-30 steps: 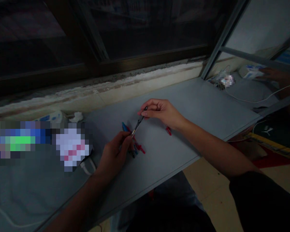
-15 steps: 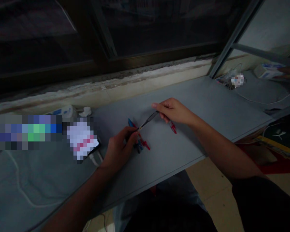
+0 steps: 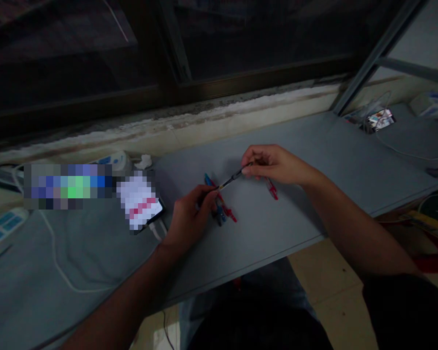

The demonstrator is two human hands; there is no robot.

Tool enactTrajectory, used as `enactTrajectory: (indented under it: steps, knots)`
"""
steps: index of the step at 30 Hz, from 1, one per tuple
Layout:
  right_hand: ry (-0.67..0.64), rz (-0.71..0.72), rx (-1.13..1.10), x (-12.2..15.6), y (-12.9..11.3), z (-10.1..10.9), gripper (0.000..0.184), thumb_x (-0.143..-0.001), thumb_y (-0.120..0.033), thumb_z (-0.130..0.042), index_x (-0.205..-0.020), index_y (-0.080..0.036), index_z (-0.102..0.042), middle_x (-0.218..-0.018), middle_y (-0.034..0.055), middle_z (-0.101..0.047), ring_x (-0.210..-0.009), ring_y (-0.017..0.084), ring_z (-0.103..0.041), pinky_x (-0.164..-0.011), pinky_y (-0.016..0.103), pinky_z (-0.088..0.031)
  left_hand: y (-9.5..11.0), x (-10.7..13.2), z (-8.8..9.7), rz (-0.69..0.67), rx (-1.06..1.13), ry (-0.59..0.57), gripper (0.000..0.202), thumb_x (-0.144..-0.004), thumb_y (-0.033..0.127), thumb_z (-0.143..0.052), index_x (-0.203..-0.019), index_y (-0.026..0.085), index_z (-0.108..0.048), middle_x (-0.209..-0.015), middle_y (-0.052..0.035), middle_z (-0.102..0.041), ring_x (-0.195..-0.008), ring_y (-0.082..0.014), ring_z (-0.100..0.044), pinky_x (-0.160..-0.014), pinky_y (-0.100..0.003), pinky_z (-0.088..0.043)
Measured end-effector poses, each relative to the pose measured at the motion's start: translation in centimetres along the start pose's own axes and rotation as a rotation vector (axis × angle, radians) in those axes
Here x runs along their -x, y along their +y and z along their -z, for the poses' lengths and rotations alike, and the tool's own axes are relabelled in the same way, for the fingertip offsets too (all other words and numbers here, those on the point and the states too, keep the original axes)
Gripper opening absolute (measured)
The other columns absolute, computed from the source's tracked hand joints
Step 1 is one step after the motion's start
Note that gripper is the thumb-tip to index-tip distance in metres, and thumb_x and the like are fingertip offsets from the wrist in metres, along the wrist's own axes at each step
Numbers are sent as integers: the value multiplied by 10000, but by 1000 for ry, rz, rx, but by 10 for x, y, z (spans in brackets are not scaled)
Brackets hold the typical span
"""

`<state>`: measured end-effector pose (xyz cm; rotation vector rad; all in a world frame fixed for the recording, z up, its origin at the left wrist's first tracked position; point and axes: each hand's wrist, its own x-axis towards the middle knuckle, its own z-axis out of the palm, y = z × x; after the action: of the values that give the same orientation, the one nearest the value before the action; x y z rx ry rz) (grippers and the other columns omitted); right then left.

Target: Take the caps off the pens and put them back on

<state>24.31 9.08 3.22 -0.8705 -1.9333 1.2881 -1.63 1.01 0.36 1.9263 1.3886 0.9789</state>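
Both my hands hold one thin dark pen-like stick [image 3: 232,178] over the grey table [image 3: 314,160]. My left hand [image 3: 190,216] pinches its lower end, fingers closed. At the upper end, my right hand [image 3: 273,163] grips it between thumb and fingertips. Under the stick lies a small heap of red and blue pen parts [image 3: 222,211]. A blue piece [image 3: 207,180] pokes out above my left hand. One red piece [image 3: 272,189] lies just below my right hand.
A phone with a lit screen [image 3: 142,201] and a white cable [image 3: 58,267] lie to the left. A power strip [image 3: 2,231] sits at the far left. More items and cables [image 3: 375,119] are at the far right. A window sill runs behind the table.
The view has shifted, so everything sits further right in the picture. The stick now lies flatter between my hands, and my right hand has lowered slightly.
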Motion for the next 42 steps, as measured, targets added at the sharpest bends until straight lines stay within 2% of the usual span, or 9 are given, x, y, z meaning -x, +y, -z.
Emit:
enactTrajectory:
  steps: [6, 11, 16, 19, 24, 28, 31, 39, 42]
  knots:
    - [-1, -91, 225, 3, -2, -2, 536, -1000, -596, -551, -691, -160, -588, -564, -9, -590, -504, 78, -451, -548, 249, -351, 1, 0, 1, -16, 6, -14, 195, -989, 313, -565, -1012, 184, -709, -678, 12, -692, -604, -145, -644, -611, -270, -495]
    - [-71, -15, 105, 5, -6, 0, 429, -941, -569, -665, -856, -151, -628, -709, 11, -663, -605, 96, -540, -577, 241, -385, 2, -1, -1, 21, 96, -31, 208, -997, 316, -551, -952, 182, -703, -653, 13, -676, -590, -141, -627, -609, -268, -508]
    - [-93, -40, 232, 4, -6, -1, 497, -1005, -556, -562, -691, -170, -571, -576, -33, -550, -516, 74, -450, -559, 241, -360, 3, 1, 1, 13, 30, -23, 250, -1003, 337, -554, -995, 176, -744, -656, 4, -701, -590, -151, -650, -613, -280, -523]
    - [-127, -104, 172, 3, -4, -3, 520, -996, -590, -552, -677, -179, -563, -521, -46, -506, -483, 81, -441, -531, 244, -354, 0, 4, 4, -39, -68, 3, 260, -1000, 354, -579, -1055, 186, -770, -703, -8, -745, -623, -161, -683, -631, -285, -538]
    - [22, -151, 23, 1, -5, -8, 520, -896, -615, -693, -649, -174, -572, -497, -44, -507, -472, 75, -400, -504, 249, -307, 1, 8, 5, -129, -125, 34, 263, -986, 310, -637, -1206, 203, -735, -830, -19, -775, -706, -148, -704, -675, -252, -564]
    - [188, -157, -57, -1, -7, -12, 542, -836, -642, -743, -630, -179, -551, -511, -33, -526, -477, 75, -390, -497, 255, -282, 7, 10, 2, -359, -33, -201, 291, -975, 258, -682, -1261, 215, -709, -963, -42, -754, -826, -148, -705, -769, -256, -575]
    - [160, -168, -78, -2, -7, -18, 556, -815, -634, -764, -597, -182, -526, -506, -36, -523, -467, 64, -376, -491, 252, -276, 9, 11, -2, -472, -5, -369, 230, -1017, 185, -616, -1208, 222, -740, -1015, -63, -753, -919, -159, -703, -839, -276, -565]
    - [48, -186, -131, -6, 6, -34, 555, -776, -628, -797, -625, -188, -493, -516, -52, -559, -484, 62, -438, -513, 224, -315, 17, 13, -7, -410, 45, -490, 187, -1022, 196, -585, -955, 215, -759, -821, -43, -743, -792, -182, -664, -732, -320, -522]
    - [19, -190, -125, -7, 10, -35, 556, -781, -638, -790, -628, -183, -509, -515, -54, -555, -488, 63, -443, -521, 224, -315, 20, 18, -9, -298, 74, -472, 138, -1001, 242, -628, -1078, 229, -742, -805, -14, -698, -734, -158, -649, -698, -292, -514]
